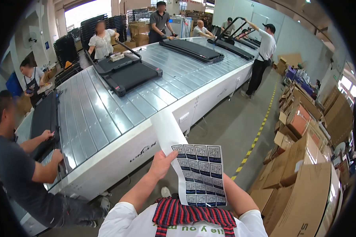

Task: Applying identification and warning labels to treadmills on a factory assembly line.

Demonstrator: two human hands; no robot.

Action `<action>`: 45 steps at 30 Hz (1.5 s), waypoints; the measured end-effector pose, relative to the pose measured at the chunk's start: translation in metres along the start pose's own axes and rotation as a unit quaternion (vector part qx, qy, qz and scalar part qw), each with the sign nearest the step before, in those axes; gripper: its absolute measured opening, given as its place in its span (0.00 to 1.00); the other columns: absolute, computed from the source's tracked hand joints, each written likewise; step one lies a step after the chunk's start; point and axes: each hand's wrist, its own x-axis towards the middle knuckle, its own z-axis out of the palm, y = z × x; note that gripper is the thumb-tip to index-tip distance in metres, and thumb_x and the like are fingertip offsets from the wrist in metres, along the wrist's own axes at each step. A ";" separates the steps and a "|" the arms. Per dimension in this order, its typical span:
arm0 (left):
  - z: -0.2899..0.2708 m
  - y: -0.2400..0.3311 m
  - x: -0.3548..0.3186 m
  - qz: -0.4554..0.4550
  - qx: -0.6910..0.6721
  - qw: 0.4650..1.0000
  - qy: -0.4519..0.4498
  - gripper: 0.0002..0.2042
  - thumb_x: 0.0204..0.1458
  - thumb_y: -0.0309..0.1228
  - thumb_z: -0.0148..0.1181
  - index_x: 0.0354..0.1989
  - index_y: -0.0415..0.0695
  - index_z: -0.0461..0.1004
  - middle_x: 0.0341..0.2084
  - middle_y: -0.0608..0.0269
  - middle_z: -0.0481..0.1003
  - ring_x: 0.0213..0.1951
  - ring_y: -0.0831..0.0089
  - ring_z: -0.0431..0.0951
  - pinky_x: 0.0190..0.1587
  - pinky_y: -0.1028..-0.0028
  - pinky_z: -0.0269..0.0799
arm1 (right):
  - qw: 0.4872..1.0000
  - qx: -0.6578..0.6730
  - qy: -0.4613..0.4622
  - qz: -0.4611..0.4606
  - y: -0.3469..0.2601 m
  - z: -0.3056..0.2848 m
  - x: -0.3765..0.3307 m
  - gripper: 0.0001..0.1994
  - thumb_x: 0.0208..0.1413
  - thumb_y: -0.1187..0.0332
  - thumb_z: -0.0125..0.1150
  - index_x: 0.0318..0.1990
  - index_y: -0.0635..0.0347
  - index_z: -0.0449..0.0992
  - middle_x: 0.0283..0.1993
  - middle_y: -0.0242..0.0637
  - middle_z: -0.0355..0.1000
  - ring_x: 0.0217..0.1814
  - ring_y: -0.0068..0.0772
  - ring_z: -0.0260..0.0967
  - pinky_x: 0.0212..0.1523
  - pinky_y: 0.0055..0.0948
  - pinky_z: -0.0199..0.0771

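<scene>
My left hand (161, 164) grips the left edge of a sheet of square stickers (199, 175), the thumb lying on its front. Dark blue bands and black-and-white code patterns cover the sheet in rows. White backing paper (168, 128) rises from behind it toward the edge of the conveyor line. My right forearm (239, 193) comes up at the sheet's right side; the hand itself is hidden behind the sheet, so its fingers do not show. A red-and-black striped apron (194, 215) lies just below the sheet's lower edge.
Ahead runs a metal slat conveyor (106, 122) carrying black treadmills (132, 75). A co-worker (23, 158) leans over another treadmill at the left. More people stand along the far side. Stacked cardboard boxes (300, 193) line the right, beyond a yellow-and-black floor stripe (255, 140).
</scene>
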 end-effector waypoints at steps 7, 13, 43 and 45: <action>-0.041 0.015 0.117 0.049 0.197 0.966 0.158 0.12 0.50 0.30 0.53 0.39 0.36 0.70 0.33 0.63 0.73 0.34 0.78 0.70 0.38 0.77 0.65 | 0.702 -0.465 0.118 -0.527 -0.126 -0.007 0.078 0.07 0.48 0.79 0.53 0.36 0.67 0.72 0.26 0.33 0.70 0.27 0.20 0.65 0.29 0.19 0.66; -0.032 0.018 0.228 0.065 0.114 0.983 0.130 0.11 0.50 0.31 0.53 0.37 0.35 0.69 0.30 0.63 0.73 0.32 0.79 0.70 0.36 0.77 0.65 | 0.838 -0.295 0.009 -0.459 -0.196 0.000 0.120 0.08 0.50 0.77 0.52 0.39 0.68 0.70 0.30 0.33 0.72 0.30 0.18 0.68 0.30 0.17 0.68; -0.038 0.029 0.542 0.106 -0.012 0.955 0.278 0.16 0.47 0.35 0.60 0.38 0.36 0.70 0.33 0.63 0.73 0.33 0.80 0.71 0.36 0.79 0.66 | 0.760 -0.482 -0.062 -0.432 -0.339 -0.019 0.481 0.04 0.46 0.76 0.57 0.31 0.64 0.71 0.26 0.35 0.69 0.26 0.22 0.66 0.26 0.21 0.66; -0.054 0.039 0.558 0.098 0.010 0.958 0.268 0.16 0.45 0.33 0.61 0.39 0.36 0.69 0.33 0.63 0.73 0.32 0.80 0.71 0.36 0.79 0.67 | 0.749 -0.489 -0.060 -0.444 -0.346 -0.005 0.500 0.04 0.46 0.77 0.57 0.31 0.65 0.71 0.26 0.35 0.70 0.26 0.21 0.66 0.27 0.21 0.67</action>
